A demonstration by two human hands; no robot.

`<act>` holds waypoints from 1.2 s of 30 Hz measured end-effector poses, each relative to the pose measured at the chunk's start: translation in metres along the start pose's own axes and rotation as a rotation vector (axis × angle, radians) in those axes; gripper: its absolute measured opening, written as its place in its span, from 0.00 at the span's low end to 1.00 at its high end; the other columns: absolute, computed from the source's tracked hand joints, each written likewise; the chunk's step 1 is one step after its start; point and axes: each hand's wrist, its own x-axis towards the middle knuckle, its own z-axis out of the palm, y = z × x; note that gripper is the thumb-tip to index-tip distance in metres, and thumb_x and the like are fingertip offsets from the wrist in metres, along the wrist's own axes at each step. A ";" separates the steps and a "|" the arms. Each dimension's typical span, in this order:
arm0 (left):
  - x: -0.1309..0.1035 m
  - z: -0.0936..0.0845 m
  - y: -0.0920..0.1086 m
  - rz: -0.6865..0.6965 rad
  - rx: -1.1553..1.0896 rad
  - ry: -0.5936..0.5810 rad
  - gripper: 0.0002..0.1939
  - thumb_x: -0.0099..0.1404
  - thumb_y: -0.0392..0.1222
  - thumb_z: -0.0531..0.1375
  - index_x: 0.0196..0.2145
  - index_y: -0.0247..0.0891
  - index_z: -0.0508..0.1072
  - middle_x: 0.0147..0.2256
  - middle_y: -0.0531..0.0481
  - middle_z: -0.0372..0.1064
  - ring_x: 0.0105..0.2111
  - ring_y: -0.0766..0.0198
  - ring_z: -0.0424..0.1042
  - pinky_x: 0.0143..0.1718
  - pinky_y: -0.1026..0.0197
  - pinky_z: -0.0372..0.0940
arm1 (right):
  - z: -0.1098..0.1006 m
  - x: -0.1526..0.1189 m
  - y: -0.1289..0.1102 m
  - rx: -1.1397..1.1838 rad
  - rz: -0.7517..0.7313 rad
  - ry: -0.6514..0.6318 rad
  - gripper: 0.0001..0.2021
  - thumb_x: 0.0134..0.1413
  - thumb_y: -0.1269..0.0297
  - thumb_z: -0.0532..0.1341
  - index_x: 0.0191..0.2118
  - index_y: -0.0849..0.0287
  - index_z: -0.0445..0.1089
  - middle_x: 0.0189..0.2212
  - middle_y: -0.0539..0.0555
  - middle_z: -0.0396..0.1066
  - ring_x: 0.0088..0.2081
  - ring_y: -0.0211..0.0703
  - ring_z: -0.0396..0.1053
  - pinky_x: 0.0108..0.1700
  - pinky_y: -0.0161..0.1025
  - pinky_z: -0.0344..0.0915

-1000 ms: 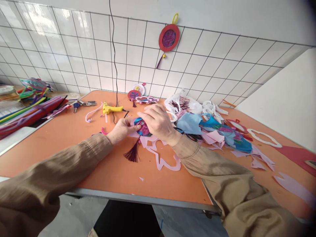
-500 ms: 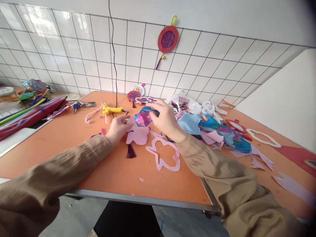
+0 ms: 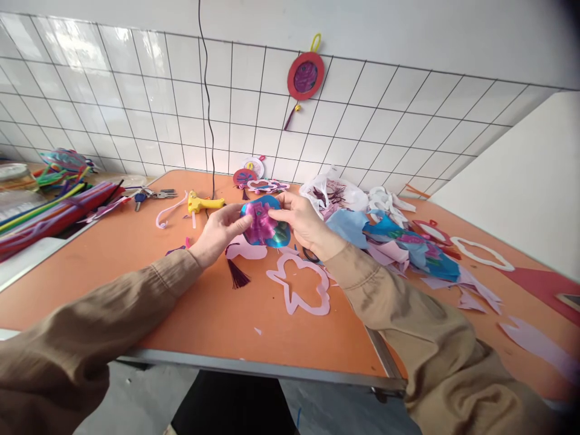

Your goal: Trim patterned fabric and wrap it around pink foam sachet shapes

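Between both hands I hold a shiny blue and pink cut-out (image 3: 263,225) with a flower pattern, raised above the table. My left hand (image 3: 220,232) pinches its left edge, thumb in front. My right hand (image 3: 304,222) grips the upper right side, with the thumb on its face. Partly hidden beneath lies a pink paper shape (image 3: 247,248), with a dark purple tassel (image 3: 237,275) at its lower left. A pink scalloped paper frame (image 3: 326,289) rests on the orange table (image 3: 203,326), nearer to me.
A yellow glue gun (image 3: 205,203) stands at the back left, near keys (image 3: 156,194) and bundled pipe cleaners (image 3: 54,211). Fabric and paper scraps (image 3: 408,244) pile up on the right beside a white plastic bag (image 3: 339,187). A red round ornament (image 3: 306,76) hangs on the tiled wall.
My left hand has left the pink paper shape and taken the left side of the shiny cut-out. The cut-out is now spread facing me, its folded part opened out.
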 end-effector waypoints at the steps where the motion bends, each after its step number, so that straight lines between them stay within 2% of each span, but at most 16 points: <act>1: 0.000 0.002 0.000 -0.049 -0.077 -0.033 0.27 0.49 0.58 0.71 0.39 0.32 0.80 0.32 0.45 0.78 0.31 0.57 0.75 0.36 0.55 0.71 | 0.001 -0.001 0.000 0.000 0.010 -0.017 0.11 0.34 0.67 0.69 0.28 0.59 0.69 0.25 0.47 0.70 0.29 0.37 0.67 0.34 0.38 0.64; 4: 0.001 0.003 -0.001 -0.116 -0.208 -0.004 0.22 0.43 0.53 0.75 0.29 0.33 0.79 0.25 0.48 0.75 0.24 0.63 0.71 0.30 0.59 0.69 | 0.000 -0.002 -0.001 0.011 0.058 -0.075 0.13 0.35 0.62 0.72 0.27 0.60 0.69 0.24 0.47 0.69 0.27 0.35 0.65 0.32 0.36 0.63; 9: 0.007 -0.005 0.000 -0.155 -0.218 0.043 0.18 0.43 0.49 0.75 0.21 0.33 0.75 0.19 0.51 0.69 0.19 0.69 0.64 0.22 0.64 0.61 | -0.004 0.000 -0.003 0.043 0.135 -0.072 0.16 0.34 0.58 0.74 0.26 0.60 0.69 0.23 0.46 0.68 0.24 0.34 0.65 0.28 0.34 0.63; 12: 0.010 -0.009 0.000 -0.165 -0.242 0.037 0.17 0.45 0.48 0.74 0.21 0.33 0.75 0.19 0.52 0.68 0.19 0.69 0.64 0.22 0.64 0.59 | -0.007 0.000 -0.005 0.058 0.154 -0.082 0.16 0.34 0.58 0.75 0.26 0.60 0.71 0.24 0.48 0.71 0.25 0.35 0.67 0.27 0.34 0.65; 18: 0.011 -0.009 -0.008 -0.156 -0.324 0.073 0.19 0.47 0.50 0.74 0.30 0.33 0.77 0.23 0.52 0.70 0.21 0.69 0.65 0.22 0.66 0.59 | -0.008 -0.001 -0.010 0.033 0.225 -0.221 0.13 0.35 0.61 0.73 0.25 0.62 0.72 0.22 0.51 0.72 0.23 0.38 0.70 0.26 0.36 0.68; 23: 0.010 -0.007 -0.009 -0.141 -0.336 0.094 0.21 0.45 0.51 0.75 0.29 0.34 0.75 0.23 0.52 0.71 0.21 0.69 0.67 0.23 0.66 0.61 | -0.009 -0.001 -0.009 0.021 0.239 -0.232 0.08 0.41 0.64 0.70 0.26 0.63 0.74 0.23 0.54 0.75 0.24 0.40 0.73 0.26 0.35 0.69; 25: 0.009 -0.007 -0.009 -0.116 -0.321 0.090 0.20 0.46 0.50 0.75 0.29 0.34 0.76 0.23 0.52 0.71 0.21 0.69 0.67 0.22 0.66 0.60 | -0.009 -0.001 -0.008 0.028 0.253 -0.239 0.11 0.44 0.60 0.71 0.28 0.62 0.74 0.24 0.54 0.76 0.24 0.40 0.73 0.26 0.35 0.70; 28: 0.008 -0.007 -0.008 -0.108 -0.285 0.074 0.18 0.48 0.50 0.73 0.29 0.34 0.76 0.22 0.52 0.71 0.19 0.69 0.66 0.20 0.66 0.58 | -0.009 -0.001 -0.005 0.038 0.268 -0.251 0.18 0.48 0.48 0.69 0.27 0.61 0.73 0.24 0.55 0.75 0.23 0.41 0.72 0.25 0.37 0.69; 30: 0.007 -0.006 -0.008 -0.111 -0.266 0.055 0.16 0.50 0.49 0.72 0.28 0.34 0.75 0.21 0.52 0.70 0.18 0.70 0.65 0.19 0.66 0.57 | -0.008 -0.001 -0.002 0.002 0.242 -0.266 0.21 0.46 0.45 0.70 0.26 0.61 0.72 0.23 0.54 0.74 0.23 0.40 0.71 0.24 0.36 0.68; 33: 0.006 -0.006 -0.008 -0.117 -0.268 0.044 0.15 0.50 0.46 0.72 0.24 0.34 0.74 0.21 0.52 0.69 0.19 0.70 0.65 0.19 0.67 0.58 | -0.006 -0.002 0.001 -0.093 0.170 -0.272 0.18 0.40 0.51 0.74 0.24 0.61 0.71 0.20 0.50 0.70 0.22 0.37 0.68 0.25 0.34 0.65; 36: 0.005 -0.006 -0.009 -0.153 -0.272 0.028 0.13 0.50 0.46 0.71 0.24 0.35 0.73 0.20 0.53 0.68 0.17 0.69 0.65 0.16 0.67 0.58 | -0.005 -0.002 0.003 -0.131 0.111 -0.247 0.16 0.42 0.55 0.71 0.23 0.60 0.69 0.19 0.48 0.67 0.21 0.33 0.64 0.24 0.33 0.61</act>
